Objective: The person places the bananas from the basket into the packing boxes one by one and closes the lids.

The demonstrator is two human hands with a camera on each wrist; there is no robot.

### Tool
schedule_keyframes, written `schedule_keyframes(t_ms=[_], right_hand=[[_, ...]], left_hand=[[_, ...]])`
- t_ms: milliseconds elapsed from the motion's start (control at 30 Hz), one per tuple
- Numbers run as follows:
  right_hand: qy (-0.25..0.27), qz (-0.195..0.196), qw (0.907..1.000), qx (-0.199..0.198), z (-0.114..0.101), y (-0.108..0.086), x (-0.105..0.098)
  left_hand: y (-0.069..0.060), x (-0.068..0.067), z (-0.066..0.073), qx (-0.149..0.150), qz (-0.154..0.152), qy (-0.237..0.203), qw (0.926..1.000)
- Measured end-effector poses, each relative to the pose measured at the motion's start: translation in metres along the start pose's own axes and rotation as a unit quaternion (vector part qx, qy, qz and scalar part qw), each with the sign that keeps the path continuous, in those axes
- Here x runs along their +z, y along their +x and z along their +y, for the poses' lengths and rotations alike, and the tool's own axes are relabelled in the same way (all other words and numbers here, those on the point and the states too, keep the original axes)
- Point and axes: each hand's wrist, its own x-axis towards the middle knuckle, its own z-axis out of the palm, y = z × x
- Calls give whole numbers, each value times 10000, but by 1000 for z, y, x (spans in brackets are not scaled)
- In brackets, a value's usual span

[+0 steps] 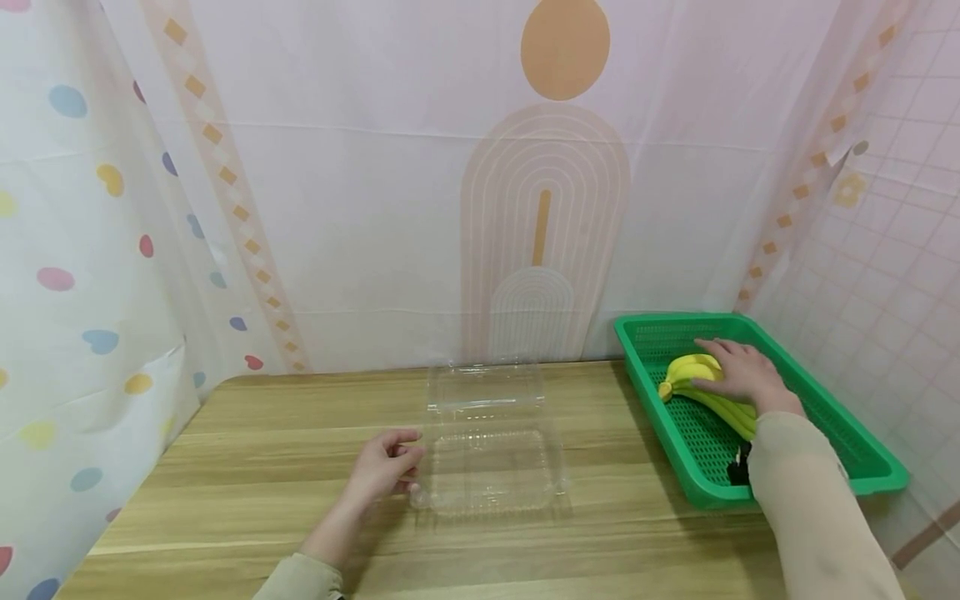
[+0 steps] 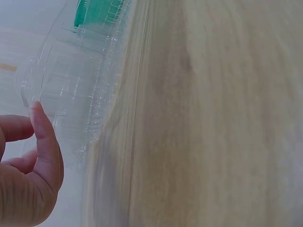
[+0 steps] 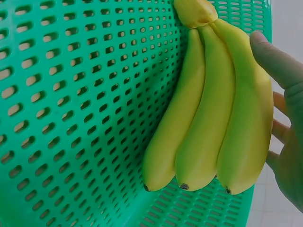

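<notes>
A person's right hand (image 1: 742, 373) is spreading over a bunch of yellow-green bananas (image 1: 692, 367) in a green perforated plastic basket (image 1: 654, 408) at the right side of a wood-grain table (image 1: 300, 425). The thumb and fingers are standing apart, not clamped on the fruit; the thumb tip is overlapping the edge of the outermost banana in the right wrist view, with other fingers showing beyond the bunch. Three bananas are lying side by side there, joined at a stem that is pointing toward the basket's left wall.

Left of the basket, a clear plastic clamshell container (image 1: 491, 475) is sitting open on the table, its base nearer the person and its lid (image 1: 486, 386) folding back toward the wall. The left hand (image 1: 382, 464) is bending its fingers at the container's left edge, one fingertip meeting the rim; through the transparent plastic, one cannot tell whether thumb and finger are pinching it.

Beige sleeves (image 1: 795, 483) are covering both forearms. Behind the table, a pale fabric backdrop (image 1: 360, 208) is displaying an arch motif, while a curtain with coloured spots (image 1: 45, 208) is hanging at left.
</notes>
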Motion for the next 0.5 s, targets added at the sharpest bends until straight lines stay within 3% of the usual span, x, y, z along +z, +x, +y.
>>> schedule_keyframes(t_ms=[333,500], right_hand=[[491,-550,9972,103,-2,-3,0],[748,-642,9951,91,-2,-4,0]], left_hand=[[0,0,-1,39,-7,-30,10000],[1,0,-1,-2,9,-35,10000]])
